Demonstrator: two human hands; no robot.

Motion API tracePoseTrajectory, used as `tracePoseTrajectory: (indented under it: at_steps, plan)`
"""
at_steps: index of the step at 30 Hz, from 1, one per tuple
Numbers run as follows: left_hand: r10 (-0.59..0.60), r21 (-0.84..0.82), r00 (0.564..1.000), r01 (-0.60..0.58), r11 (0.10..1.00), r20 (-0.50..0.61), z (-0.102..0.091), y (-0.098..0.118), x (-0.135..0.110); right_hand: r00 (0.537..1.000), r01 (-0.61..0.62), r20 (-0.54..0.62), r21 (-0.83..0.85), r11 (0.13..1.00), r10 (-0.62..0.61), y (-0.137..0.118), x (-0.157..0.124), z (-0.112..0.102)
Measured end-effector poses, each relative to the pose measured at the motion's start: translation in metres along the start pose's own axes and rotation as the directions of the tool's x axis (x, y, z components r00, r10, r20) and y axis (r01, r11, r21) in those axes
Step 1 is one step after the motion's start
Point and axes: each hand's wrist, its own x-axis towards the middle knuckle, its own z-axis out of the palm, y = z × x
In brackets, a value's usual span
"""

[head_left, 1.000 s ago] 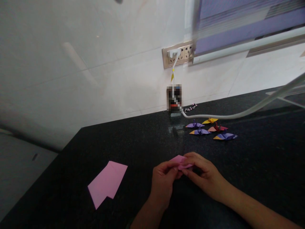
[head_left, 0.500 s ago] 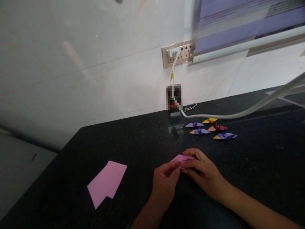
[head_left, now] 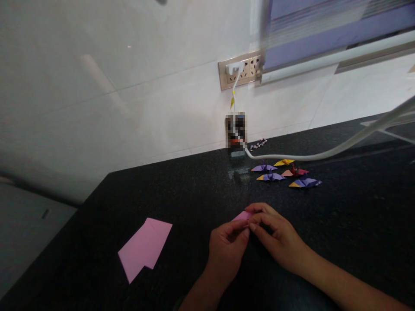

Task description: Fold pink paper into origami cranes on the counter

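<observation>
Left hand (head_left: 227,249) has edged its thumb toward the right hand (head_left: 277,235); both pinch the pink folded paper (head_left: 242,216) between fingertips, now more covered, suggesting a crease being worked.

The pink sheet (head_left: 145,248) is smooth, matt paper, as is the smaller folded piece (head_left: 241,215). The little birds (head_left: 288,173) are creased paper. The black worktop (head_left: 181,194) looks polished, stone-like and faintly speckled; the wall (head_left: 162,116) is glossy tile. The plug (head_left: 234,68) and cable (head_left: 298,158) are smooth white plastic. The purple blind (head_left: 298,34), blurred, may be cloth.
</observation>
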Motion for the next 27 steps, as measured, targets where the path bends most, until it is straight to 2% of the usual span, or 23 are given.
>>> tracePoseTrajectory:
  at_steps: [5, 8, 10, 12, 14, 16, 18, 21, 27]
  plan:
    - [-0.027, 0.076, 0.997, 0.032, 0.997, -0.072, -0.003, -0.002, 0.0, 0.998, 0.022, 0.055, 0.015, 1.0, -0.022, 0.0, 0.001, -0.001]
    - [-0.053, 0.082, 0.992, 0.063, 0.995, -0.114, -0.004, -0.003, 0.001, 0.999, 0.026, 0.044, 0.011, 1.0, -0.026, 0.001, 0.001, 0.0]
    - [-0.072, 0.059, 0.99, 0.08, 0.995, -0.125, -0.004, -0.003, 0.002, 1.0, -0.015, 0.011, 0.025, 1.0, 0.015, 0.002, 0.001, 0.001]
    - [-0.113, 0.015, 0.984, 0.116, 0.993, -0.136, -0.003, -0.002, 0.003, 0.994, -0.104, -0.007, 0.085, 0.991, 0.105, 0.004, 0.001, 0.002]
    - [-0.165, -0.039, 0.977, 0.161, 0.986, -0.134, -0.002, -0.001, 0.004, 0.973, -0.229, 0.024, 0.214, 0.95, 0.229, 0.004, 0.002, 0.004]
    - [-0.203, -0.08, 0.971, 0.194, 0.978, -0.13, -0.001, -0.001, 0.004, 0.93, -0.365, 0.113, 0.372, 0.853, 0.349, 0.002, 0.003, 0.006]
    - [-0.209, -0.091, 0.969, 0.198, 0.976, -0.129, -0.001, -0.001, 0.004, 0.893, -0.447, 0.195, 0.49, 0.748, 0.406, 0.0, 0.003, 0.007]
    - [-0.198, -0.075, 0.972, 0.189, 0.979, -0.124, -0.001, -0.001, 0.003, 0.883, -0.461, 0.212, 0.564, 0.685, 0.42, -0.002, 0.004, 0.008]
    - [-0.176, -0.026, 0.975, 0.174, 0.984, -0.138, -0.001, 0.0, 0.003, 0.883, -0.455, 0.201, 0.584, 0.672, 0.423, 0.0, 0.004, 0.009]
